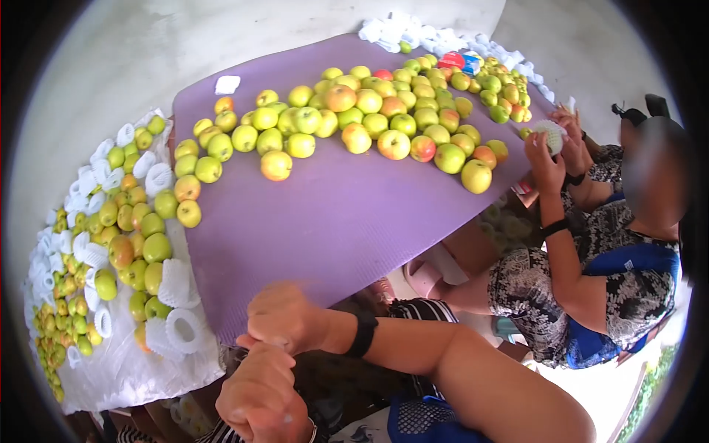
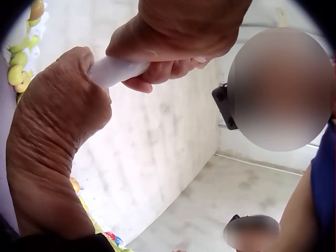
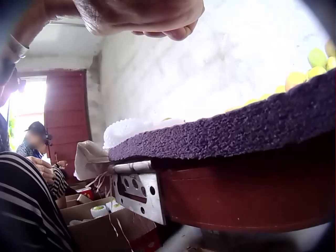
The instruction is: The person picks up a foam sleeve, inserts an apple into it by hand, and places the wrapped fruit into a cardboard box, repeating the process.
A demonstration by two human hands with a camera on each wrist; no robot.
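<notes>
My two fists meet over the near edge of the purple mat in the head view. My right hand (image 1: 284, 319), with a black band on its wrist, lies just above my left hand (image 1: 258, 390). Between them, in the left wrist view, a white tube-like piece (image 2: 116, 71) stretches from one fist to the other, with both ends hidden in the curled fingers. There my right hand (image 2: 58, 100) is at the left and my left hand (image 2: 181, 31) at the top. Seen from the right wrist, my left hand (image 3: 142, 18) is raised above the mat edge.
Many green and reddish apples (image 1: 394, 145) lie on the purple mat (image 1: 317, 214). At left, white foam nets (image 1: 176, 284) and more apples cover a plastic sheet (image 1: 118, 376). Another person (image 1: 583, 280) at right holds a foam-netted fruit (image 1: 549, 138). A cardboard box (image 3: 100, 231) stands below.
</notes>
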